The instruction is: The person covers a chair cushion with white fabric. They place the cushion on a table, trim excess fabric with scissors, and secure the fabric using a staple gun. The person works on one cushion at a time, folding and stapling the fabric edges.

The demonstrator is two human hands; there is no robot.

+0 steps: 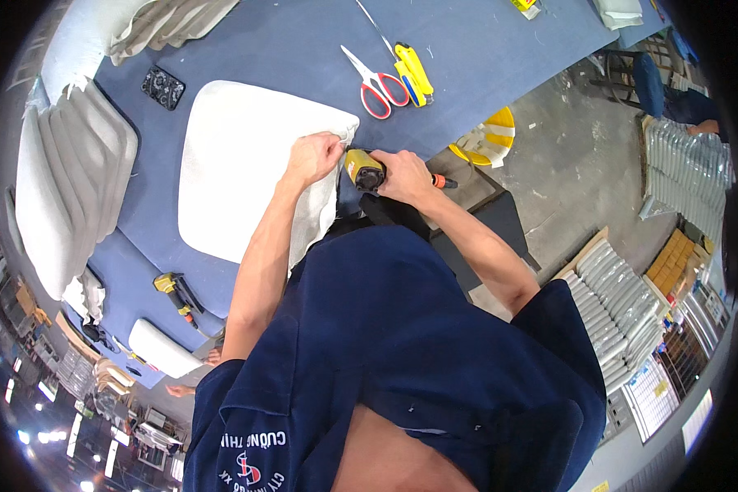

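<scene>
Head view: left grip (316,158) clenched on edge of white panel (236,168), which spreads leftward from it; right grip (405,175), farther off, grasps yellow staple gun (361,167) just beside same edge.

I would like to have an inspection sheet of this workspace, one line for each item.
Surface: blue-covered table.
Things in hand: white panel lying flat; yellow-and-black tool beside its right edge, contact unclear.
Clutter: scissors, yellow cutter, dark phone-like object, second yellow-and-black tool, panel stack at the left.
Hands: left hand curled at the panel's edge, apparently gripping it; right hand around the tool.
Cables: orange fitting behind the right hand; no line can be clearly followed.
Surroundings: yellow-and-white container on the floor, shiny wrapped stacks at the right, other people partly visible.
</scene>
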